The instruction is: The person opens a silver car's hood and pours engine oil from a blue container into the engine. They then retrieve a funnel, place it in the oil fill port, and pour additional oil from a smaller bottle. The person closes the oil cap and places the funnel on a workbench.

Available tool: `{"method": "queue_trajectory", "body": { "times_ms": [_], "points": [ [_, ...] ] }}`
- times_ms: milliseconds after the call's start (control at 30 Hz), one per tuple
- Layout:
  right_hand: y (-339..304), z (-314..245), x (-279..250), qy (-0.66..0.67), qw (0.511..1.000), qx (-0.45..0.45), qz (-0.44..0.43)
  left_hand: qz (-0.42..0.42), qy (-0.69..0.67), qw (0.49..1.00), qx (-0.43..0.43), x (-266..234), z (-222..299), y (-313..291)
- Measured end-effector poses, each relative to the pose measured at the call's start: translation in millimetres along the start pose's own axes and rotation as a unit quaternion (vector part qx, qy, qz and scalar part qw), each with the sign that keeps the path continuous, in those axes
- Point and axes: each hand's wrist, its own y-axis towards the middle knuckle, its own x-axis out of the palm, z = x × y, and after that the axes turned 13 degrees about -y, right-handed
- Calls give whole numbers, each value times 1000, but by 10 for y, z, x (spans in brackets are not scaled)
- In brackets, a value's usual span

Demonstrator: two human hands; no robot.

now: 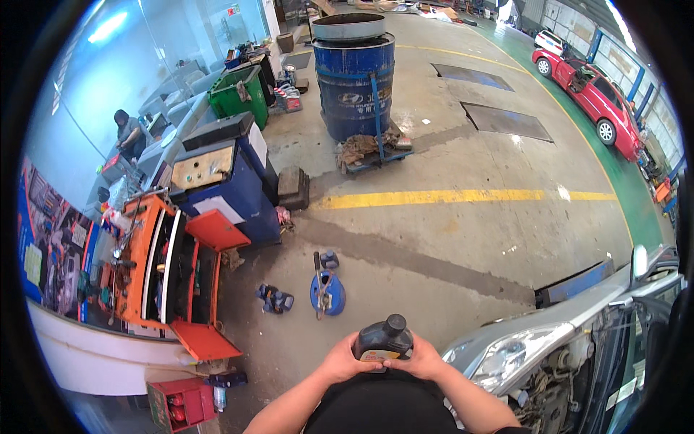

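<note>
A black oil bottle (377, 339) with a dark screw cap is held in front of my body, cap uppermost and tilted away from me. My left hand (343, 359) wraps around its left side. Around the right side closes my right hand (425, 359). Both thumbs meet over the yellow and white label on the near face, covering part of it. Beyond the bottle, apart from my hands, a round blue container (334, 298) stands on the floor with a long-handled tool lying across it. Dark bottles (275, 299) lie to its left.
At right is a silver car (531, 347) with its engine bay exposed. An orange tool cabinet (144, 267) with opened doors stands left, near blue bins (224, 192). Farther off are a big blue drum (354, 94), a green bin (242, 94), a red car (593, 98) and a seated person (131, 136).
</note>
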Motion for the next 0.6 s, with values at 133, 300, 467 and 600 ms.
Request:
{"method": "queue_trajectory", "body": {
  "times_ms": [133, 300, 467, 600],
  "points": [
    [906, -395, -820, -45, 996, -77, -17, 26, -93, 993, 73, -96, 620, 678],
    [2112, -747, -1461, -89, 991, -98, -34, 82, 4, 995, 58, -536, 1227, 1612],
    [3511, -926, -1943, -150, 984, -94, -12, 120, 39, 989, 81, -1193, 1648, 2834],
    [4469, -1215, -2389, -163, 985, -60, 14, 108, 98, 985, 90, -1703, 2320, 3727]
  ]
}}
